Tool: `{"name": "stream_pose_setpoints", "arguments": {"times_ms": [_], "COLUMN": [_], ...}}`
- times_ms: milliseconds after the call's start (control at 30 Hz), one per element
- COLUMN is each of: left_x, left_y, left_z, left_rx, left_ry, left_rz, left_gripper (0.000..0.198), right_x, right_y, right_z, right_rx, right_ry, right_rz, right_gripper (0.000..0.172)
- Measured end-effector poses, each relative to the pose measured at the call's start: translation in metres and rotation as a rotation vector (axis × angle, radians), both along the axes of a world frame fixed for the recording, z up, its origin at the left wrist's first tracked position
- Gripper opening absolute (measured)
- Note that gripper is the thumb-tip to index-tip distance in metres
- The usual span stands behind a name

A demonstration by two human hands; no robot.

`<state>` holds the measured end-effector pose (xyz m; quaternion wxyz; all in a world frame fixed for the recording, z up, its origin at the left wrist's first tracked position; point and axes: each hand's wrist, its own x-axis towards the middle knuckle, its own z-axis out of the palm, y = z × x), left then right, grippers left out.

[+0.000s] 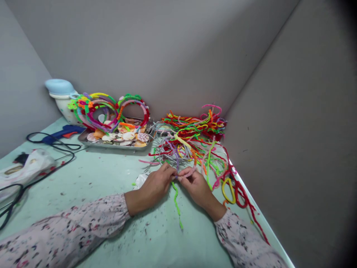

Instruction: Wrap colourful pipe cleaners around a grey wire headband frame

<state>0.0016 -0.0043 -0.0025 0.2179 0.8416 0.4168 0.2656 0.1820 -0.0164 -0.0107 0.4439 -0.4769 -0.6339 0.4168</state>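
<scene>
My left hand [157, 183] and my right hand [195, 185] meet at the fingertips above a pale green table [117, 201]. Between them they pinch a pink pipe cleaner [190, 171]. A green pipe cleaner [176, 204] hangs down from near my fingers onto the table. Just beyond my hands lies a tangled heap of multicoloured pipe cleaners [192, 145], with grey and purple strands reaching towards my fingertips. My sleeves are pale and floral.
A metal tray of seashells [114, 146] stands at the back, with pipe-cleaner hoops [111, 111] propped on it. Further left are a blue glue gun [63, 134], black cables [52, 143] and a white bag [26, 167]. Grey walls enclose the table's back and right.
</scene>
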Motion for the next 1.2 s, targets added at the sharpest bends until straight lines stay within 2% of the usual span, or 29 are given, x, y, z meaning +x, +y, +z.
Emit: {"name": "stream_pose_setpoints", "arguments": {"times_ms": [767, 1200], "left_x": [-0.0011, -0.0011], "left_y": [0.0001, -0.0008], "left_z": [-0.0016, 0.0011], "left_rx": [0.019, 0.034], "left_ry": [-0.084, -0.035], "left_rz": [0.000, 0.004], "left_gripper": [0.017, 0.020], "right_x": [-0.0020, -0.0037], "right_y": [-0.0010, -0.0018], "right_z": [0.0032, 0.0034], "right_rx": [0.012, 0.027], "right_ry": [0.006, 0.000], "right_rz": [-0.050, -0.045], "right_gripper": [0.012, 0.009]}}
